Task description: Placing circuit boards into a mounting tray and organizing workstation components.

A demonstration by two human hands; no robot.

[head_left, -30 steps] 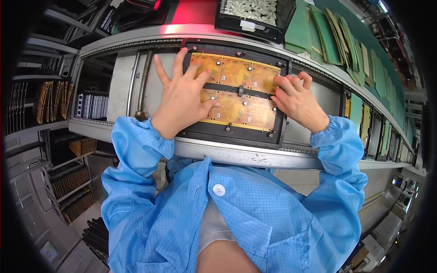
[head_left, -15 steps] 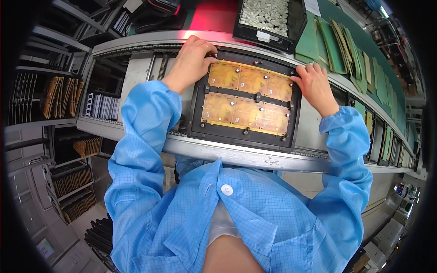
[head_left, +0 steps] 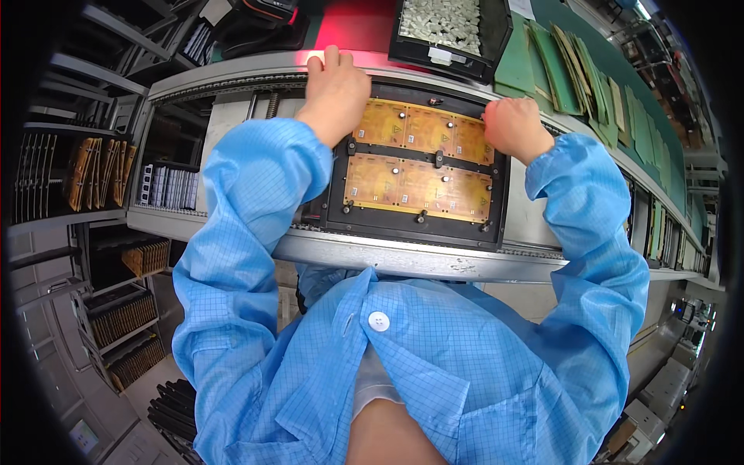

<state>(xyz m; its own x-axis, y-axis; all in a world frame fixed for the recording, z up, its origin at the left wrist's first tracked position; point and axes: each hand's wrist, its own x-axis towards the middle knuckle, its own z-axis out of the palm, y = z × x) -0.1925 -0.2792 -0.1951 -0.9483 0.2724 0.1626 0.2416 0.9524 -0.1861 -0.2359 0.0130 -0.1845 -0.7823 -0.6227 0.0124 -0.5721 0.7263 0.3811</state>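
Observation:
A black carrier frame [head_left: 336,221] lies across the conveyor in front of me, holding two rows of amber circuit board panels [head_left: 418,184]. Small black clamps [head_left: 439,159] sit along the panels' edges. At the frame's far left corner is my left hand [head_left: 338,94], its fingers apart and reaching over the far metal rail; the thumb is hidden. My right hand [head_left: 518,128] is curled at the far right corner. Its fingertips are tucked out of sight at the panel edge, so what they pinch, if anything, cannot be made out.
Beyond the rail stands a black bin [head_left: 446,56] of small whitish parts. Green boards [head_left: 558,70] lean in a row to its right. A red-lit patch [head_left: 353,27] glows behind my left hand. Racks of boards [head_left: 101,174] stand at left. The near metal rail [head_left: 411,260] runs before my body.
My left hand has turned, its fingers moving from the frame's corner onto the far rail. My right hand has shifted left and curled tighter at its corner. The whole view has shifted slightly.

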